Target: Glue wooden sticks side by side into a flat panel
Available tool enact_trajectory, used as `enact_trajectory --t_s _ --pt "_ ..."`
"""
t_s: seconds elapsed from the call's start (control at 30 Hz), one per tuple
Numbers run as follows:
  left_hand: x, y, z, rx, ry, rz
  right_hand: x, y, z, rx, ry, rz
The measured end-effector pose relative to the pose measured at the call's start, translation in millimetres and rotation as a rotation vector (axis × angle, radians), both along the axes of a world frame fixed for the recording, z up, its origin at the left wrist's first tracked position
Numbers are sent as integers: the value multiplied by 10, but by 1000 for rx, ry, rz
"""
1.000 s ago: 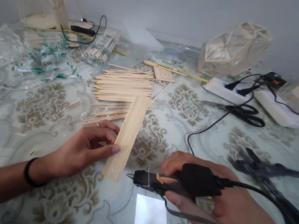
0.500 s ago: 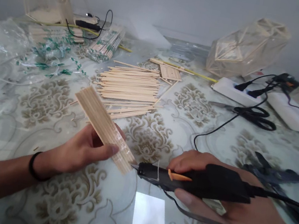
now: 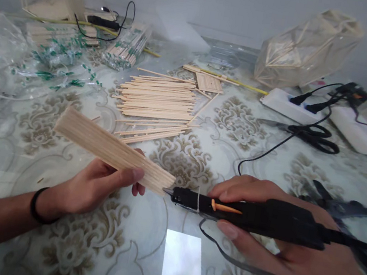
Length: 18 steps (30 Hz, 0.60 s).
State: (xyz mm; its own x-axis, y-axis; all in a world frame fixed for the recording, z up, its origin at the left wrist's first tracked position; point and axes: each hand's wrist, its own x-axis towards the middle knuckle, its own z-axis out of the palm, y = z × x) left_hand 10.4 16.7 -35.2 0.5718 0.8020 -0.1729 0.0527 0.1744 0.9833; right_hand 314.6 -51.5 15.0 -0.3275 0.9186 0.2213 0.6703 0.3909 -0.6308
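My left hand [image 3: 105, 185], a black band at its wrist, pinches a flat strip of thin wooden sticks [image 3: 98, 142] joined side by side, thumb on top. The strip slants from upper left to lower right above the table. My right hand [image 3: 261, 197] is wrapped round a black corded glue gun [image 3: 261, 218] with an orange trigger. Its metal nozzle points left and meets the strip's right end, at the lower corner. Whether the tip touches or just overlaps it, I cannot tell.
Behind the strip lies a pile of loose wooden sticks [image 3: 158, 98] and a small stick panel [image 3: 210, 83]. Scissors [image 3: 313, 136], pliers [image 3: 351, 208] and a white power strip [image 3: 290, 106] are at right. Plastic wrappers [image 3: 56, 55] lie at left; a stick-framed model [image 3: 307, 50] stands behind.
The strip has turned counterclockwise to a flatter slant, its far end swinging left and down. Its upper face looks less shiny. The glue gun has shifted slightly and stays at the strip's right end.
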Motion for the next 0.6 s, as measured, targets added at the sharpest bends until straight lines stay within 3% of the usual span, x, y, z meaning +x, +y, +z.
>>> enact_trajectory --t_s 0.23,0.6 --pt "-9 -42 65 11 104 -34 -1 -12 -18 -18 30 -26" --pt "-53 -22 -35 -59 21 -64 11 13 -25 -21 -16 -42"
